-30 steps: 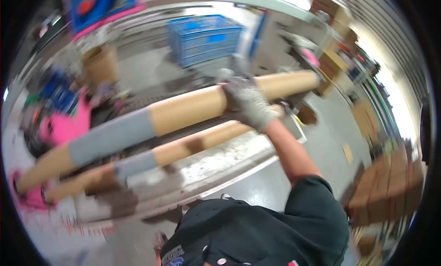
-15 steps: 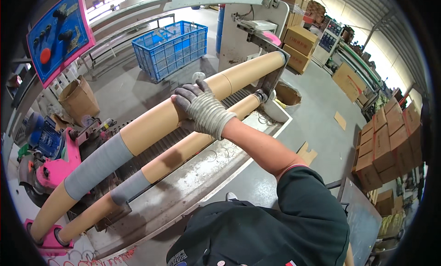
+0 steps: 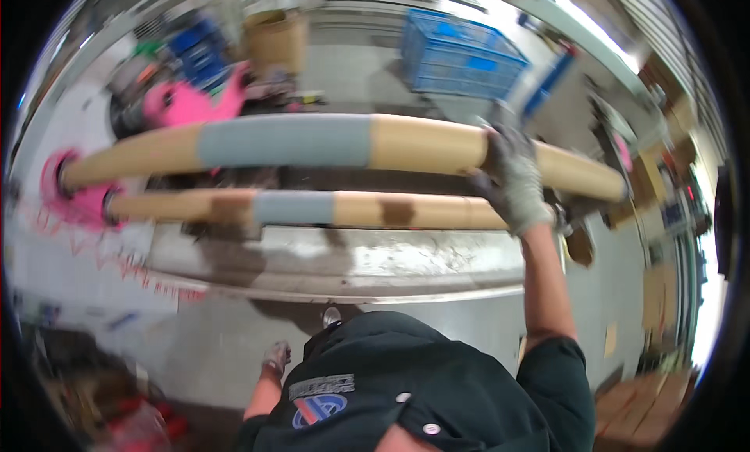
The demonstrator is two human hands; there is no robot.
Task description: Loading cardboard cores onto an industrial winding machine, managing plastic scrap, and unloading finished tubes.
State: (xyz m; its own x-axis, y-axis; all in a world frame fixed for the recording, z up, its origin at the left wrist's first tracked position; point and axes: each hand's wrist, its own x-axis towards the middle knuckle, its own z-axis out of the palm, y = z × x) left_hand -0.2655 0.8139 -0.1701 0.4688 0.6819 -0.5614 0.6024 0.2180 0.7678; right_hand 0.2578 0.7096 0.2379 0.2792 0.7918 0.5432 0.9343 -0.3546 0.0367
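Note:
My right hand (image 3: pixel 512 171), in a grey and white knitted glove, grips the upper, thicker tan roller (image 3: pixel 430 143) toward its right end. The fingers curve over the top and the thumb lies on the near side. A wide grey band (image 3: pixel 285 139) surrounds this roller left of the hand. Just below it runs a thinner tan roller (image 3: pixel 430 210) with a shorter grey band (image 3: pixel 294 207); my right wrist covers part of it. Low beside my body hangs my left hand (image 3: pixel 277 355), gloved, its fingers curled in and nothing visible in them. The picture is blurred.
Pink end mounts (image 3: pixel 74 188) hold the rollers at the left. A pale metal ledge (image 3: pixel 391 260) runs along the near side. Behind stand a blue plastic crate (image 3: pixel 461 57), a cardboard box (image 3: pixel 275 42) and pink machinery (image 3: pixel 187 100). Stacked cartons (image 3: pixel 644 413) stand at the lower right.
My view has swung left, so the rollers now lie nearly level across it. My right hand sits closer to the big roller's right end. My left hand has come into view.

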